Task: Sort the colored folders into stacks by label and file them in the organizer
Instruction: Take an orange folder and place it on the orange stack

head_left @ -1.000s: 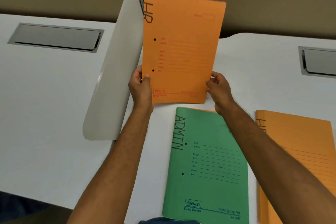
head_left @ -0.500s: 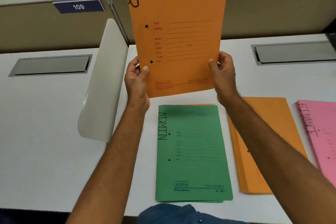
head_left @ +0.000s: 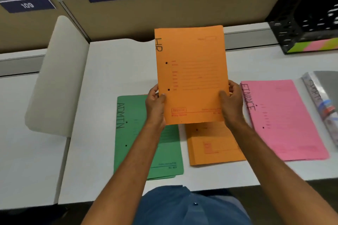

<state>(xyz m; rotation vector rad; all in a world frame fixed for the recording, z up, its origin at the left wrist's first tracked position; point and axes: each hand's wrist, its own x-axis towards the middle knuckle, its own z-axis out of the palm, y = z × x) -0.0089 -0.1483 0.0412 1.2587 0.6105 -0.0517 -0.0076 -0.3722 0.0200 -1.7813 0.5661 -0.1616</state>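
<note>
HR folder's come down from eye level, now hovering right over the orange stack

Head view: left hand (head_left: 155,105) and right hand (head_left: 231,104) each pinch a bottom corner of the HR folder (head_left: 191,75), thumbs on front. It's lower than a second ago, above the orange pile (head_left: 215,144) at 6 o'clock, between ADMIN folders (head_left: 131,133) and FINANCE folders (head_left: 285,120) on the worktop (head_left: 109,71). Looks set to drop on it; organizer (head_left: 311,23) sits at 2 o'clock.

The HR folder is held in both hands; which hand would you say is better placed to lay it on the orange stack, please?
Probably the right hand. It grips the HR folder on the edge directly above the orange stack. The left hand holds the other edge, over the green stack.
</note>
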